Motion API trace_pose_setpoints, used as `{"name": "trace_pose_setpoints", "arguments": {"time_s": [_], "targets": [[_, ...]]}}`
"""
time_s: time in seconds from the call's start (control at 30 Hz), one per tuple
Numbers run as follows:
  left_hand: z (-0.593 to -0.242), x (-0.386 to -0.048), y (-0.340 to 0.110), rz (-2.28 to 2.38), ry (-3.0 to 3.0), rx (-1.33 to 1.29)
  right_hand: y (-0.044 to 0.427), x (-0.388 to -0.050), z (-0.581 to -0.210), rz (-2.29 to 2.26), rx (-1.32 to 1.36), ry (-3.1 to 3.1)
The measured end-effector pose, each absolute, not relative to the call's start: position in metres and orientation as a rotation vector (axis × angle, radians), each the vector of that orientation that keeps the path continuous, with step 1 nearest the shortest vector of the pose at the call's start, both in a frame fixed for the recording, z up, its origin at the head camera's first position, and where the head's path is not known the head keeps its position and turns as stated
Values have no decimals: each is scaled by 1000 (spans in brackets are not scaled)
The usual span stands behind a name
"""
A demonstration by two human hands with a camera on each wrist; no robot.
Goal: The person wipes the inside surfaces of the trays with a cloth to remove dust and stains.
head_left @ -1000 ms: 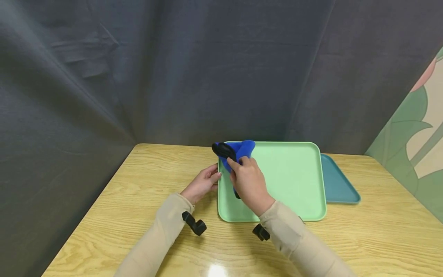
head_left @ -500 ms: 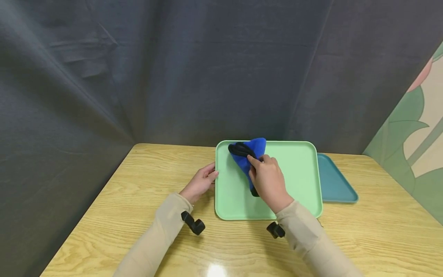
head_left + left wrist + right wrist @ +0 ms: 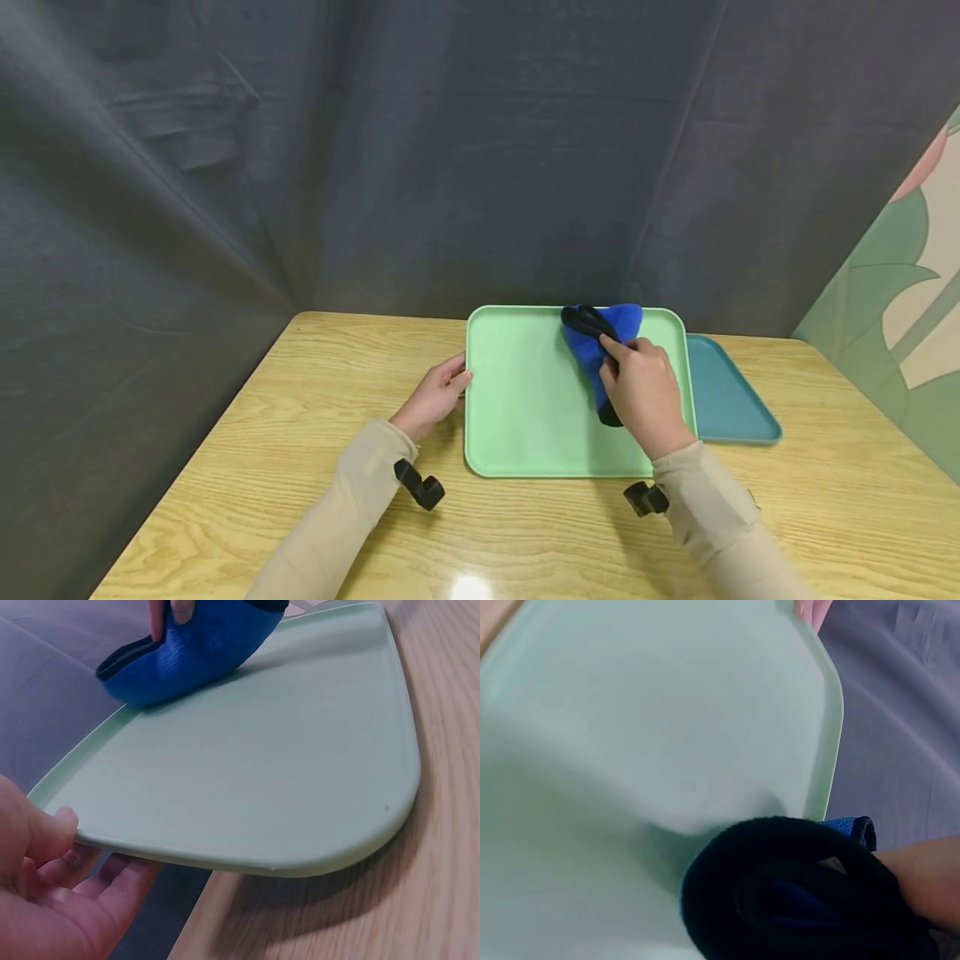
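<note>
A light green rectangular tray (image 3: 525, 408) lies on the table, its left side raised off the wood in the left wrist view. My left hand (image 3: 433, 397) grips that left edge, thumb over the rim and fingers underneath. On the right part of the tray, my right hand (image 3: 647, 396) holds a folded blue cloth (image 3: 586, 353) with black edging. From the left wrist side, the cloth (image 3: 206, 656) appears against the tray's surface near its back rim. The cloth's rolled black end (image 3: 727, 877) fills the lower right wrist view and hides most of the right hand.
A teal tray (image 3: 726, 400) sticks out from beside the green tray's right edge, partly hidden. Around them stretches a wooden table (image 3: 315, 367). Behind hangs a dark grey curtain (image 3: 480, 167), and a leaf-patterned panel (image 3: 892, 250) stands at the right.
My right hand has moved the cloth rightward across the green tray, from its left edge to its right part. My left hand keeps its grip, and the tray has shifted slightly left.
</note>
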State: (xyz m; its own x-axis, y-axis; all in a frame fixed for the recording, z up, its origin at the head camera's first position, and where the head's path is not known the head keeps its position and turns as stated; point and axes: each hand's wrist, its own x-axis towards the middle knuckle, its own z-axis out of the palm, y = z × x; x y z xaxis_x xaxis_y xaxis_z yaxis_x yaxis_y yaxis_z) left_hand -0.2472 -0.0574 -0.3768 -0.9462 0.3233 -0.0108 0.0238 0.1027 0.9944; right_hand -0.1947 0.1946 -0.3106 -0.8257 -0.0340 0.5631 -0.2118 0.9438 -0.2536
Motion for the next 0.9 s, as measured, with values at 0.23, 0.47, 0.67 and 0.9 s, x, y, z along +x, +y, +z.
{"name": "trace_pose_setpoints", "arguments": {"time_s": [0.23,0.47,0.67,0.9], "targets": [[-377,-247,-58,1936,2143,348,221,-193,-312,379,116,-2485],[-375,-245,-57,1909,2199,317,240,-190,-310,396,35,-2498],[-375,-245,-57,1906,2204,317,252,-191,-310,397,22,-2495],[-376,-246,-58,1915,2198,335,249,-191,-309,417,55,-2497]]}}
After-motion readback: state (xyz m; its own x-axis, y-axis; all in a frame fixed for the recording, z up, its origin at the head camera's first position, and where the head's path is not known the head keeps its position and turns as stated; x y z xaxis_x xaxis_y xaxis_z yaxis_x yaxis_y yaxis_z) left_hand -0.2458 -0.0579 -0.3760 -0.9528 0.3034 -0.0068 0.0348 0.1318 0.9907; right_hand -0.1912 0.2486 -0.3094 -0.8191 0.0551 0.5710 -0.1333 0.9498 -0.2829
